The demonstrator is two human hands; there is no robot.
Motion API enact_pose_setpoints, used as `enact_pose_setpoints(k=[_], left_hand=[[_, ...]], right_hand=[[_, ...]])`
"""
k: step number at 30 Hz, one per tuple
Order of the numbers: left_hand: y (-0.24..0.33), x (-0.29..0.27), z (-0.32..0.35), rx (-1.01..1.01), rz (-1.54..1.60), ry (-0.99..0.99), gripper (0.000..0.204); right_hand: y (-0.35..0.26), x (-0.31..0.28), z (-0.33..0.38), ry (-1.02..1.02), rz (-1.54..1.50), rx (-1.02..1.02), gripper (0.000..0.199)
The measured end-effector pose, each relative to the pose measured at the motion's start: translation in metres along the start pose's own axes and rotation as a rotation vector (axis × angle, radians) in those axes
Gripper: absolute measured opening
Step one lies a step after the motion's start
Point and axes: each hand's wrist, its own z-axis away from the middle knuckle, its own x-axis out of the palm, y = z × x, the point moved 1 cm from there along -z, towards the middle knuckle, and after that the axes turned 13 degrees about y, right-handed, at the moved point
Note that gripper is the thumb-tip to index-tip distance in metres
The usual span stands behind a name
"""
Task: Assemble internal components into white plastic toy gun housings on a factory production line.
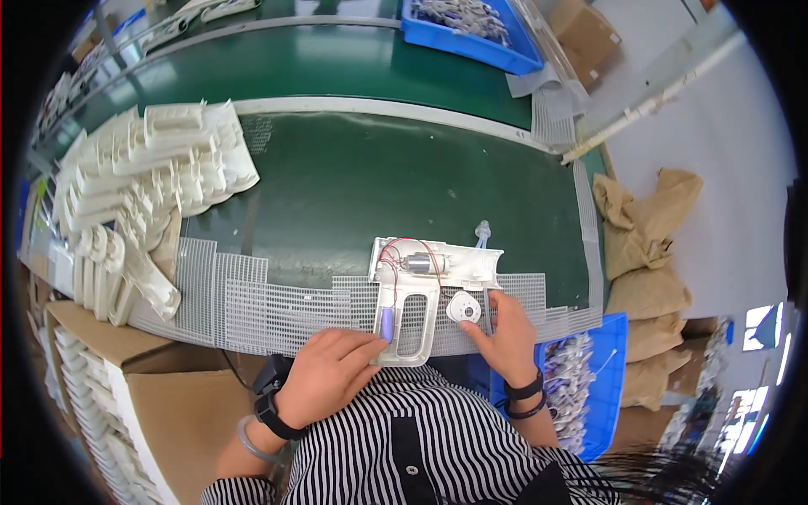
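A white gun-shaped plastic half housing [427, 345] lies open side up at the table's near edge, its loop handle toward me. Inside are a silver motor [418, 263], thin red wires and a purple cylindrical cell [386, 324] in the handle. My left hand [332, 374] is closed on the handle's lower left, fingertips at the cell. A small white rounded disc with a central hole [463, 309] is pinched in my right hand [510, 338], just right of the handle. A small clear plastic piece [482, 234] stands by the housing's far edge.
White housing shells [160, 160] are piled at the left. White perforated matting [278, 307] lines the near edge. A cardboard box [194, 412] is at lower left; a blue bin of parts [606, 379] at lower right. Another blue tray [471, 55] stands far off; brown sacks [644, 295] sit right.
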Motion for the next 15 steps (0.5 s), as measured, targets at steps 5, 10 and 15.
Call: enact_pose_setpoints(k=[5, 10, 15], left_hand=[[0.018, 0.005, -0.032, 0.051, -0.097, -0.09, 0.028], [0.026, -0.003, -0.071, 0.012, -0.239, -0.005, 0.027], [0.019, 0.002, -0.093, -0.001, -0.36, -0.042, 0.059]], right_hand=[[0.003, 0.006, -0.006, 0.016, 0.042, -0.107, 0.071], [0.008, 0.01, -0.003, 0.012, -0.043, -0.064, 0.061], [0.008, 0.009, 0.0, 0.0, -0.135, 0.028, 0.052]])
